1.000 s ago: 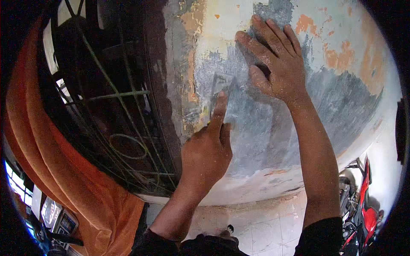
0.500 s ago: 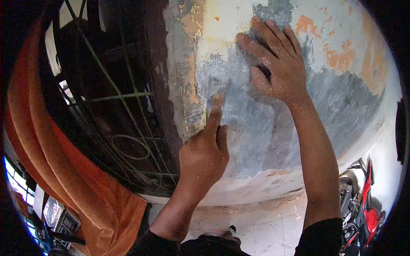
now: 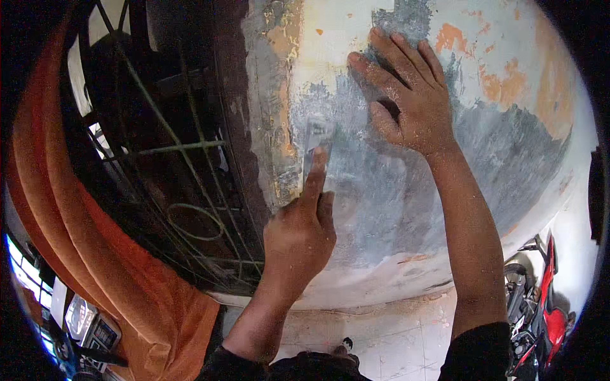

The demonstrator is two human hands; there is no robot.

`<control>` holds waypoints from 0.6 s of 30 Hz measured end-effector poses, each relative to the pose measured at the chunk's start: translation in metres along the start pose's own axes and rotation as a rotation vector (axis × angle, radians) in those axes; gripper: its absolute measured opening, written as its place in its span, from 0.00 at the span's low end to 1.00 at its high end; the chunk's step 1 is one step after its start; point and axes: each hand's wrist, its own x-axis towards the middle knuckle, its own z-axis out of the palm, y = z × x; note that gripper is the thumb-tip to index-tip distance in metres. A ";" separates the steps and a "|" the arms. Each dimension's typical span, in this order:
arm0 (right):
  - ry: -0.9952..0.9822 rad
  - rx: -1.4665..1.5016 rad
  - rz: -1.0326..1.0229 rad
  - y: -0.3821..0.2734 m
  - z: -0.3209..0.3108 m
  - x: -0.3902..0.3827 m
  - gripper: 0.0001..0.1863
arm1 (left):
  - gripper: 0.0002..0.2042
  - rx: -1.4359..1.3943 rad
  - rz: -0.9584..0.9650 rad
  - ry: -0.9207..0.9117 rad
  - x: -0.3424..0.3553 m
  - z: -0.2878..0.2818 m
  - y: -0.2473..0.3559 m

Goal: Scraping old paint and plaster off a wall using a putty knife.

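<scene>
My left hand (image 3: 297,236) is closed around a flat metal scraper (image 3: 320,132), its index finger stretched along the blade. The blade lies against the wall (image 3: 381,209), and its handle is hidden inside the fist. Higher up and to the right, my right hand (image 3: 413,105) presses on the wall with fingers spread, holding nothing. Grey patches cover much of this surface, with white paint and orange spots showing at the top and right. Pale dust speckles the right hand.
Left of the wall stands a dark frame with a metal grille (image 3: 181,147). An orange curtain (image 3: 121,273) hangs at the far left. A red and black motorcycle (image 3: 551,317) is at the lower right. Pale floor tiles (image 3: 400,349) lie below.
My left hand and the scraper have slid slightly down and left along the wall. My right hand stays spread on the wall, only slightly shifted in view.
</scene>
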 end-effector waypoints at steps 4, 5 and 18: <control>0.000 -0.002 -0.009 0.005 -0.003 -0.001 0.41 | 0.33 0.043 -0.231 -0.219 0.016 -0.011 0.022; 0.002 -0.011 -0.006 0.002 -0.004 0.001 0.40 | 0.33 0.075 -0.033 -0.042 0.003 0.001 0.003; 0.026 -0.003 -0.016 0.002 -0.001 -0.002 0.40 | 0.31 -0.007 -0.084 -0.104 -0.008 -0.004 0.013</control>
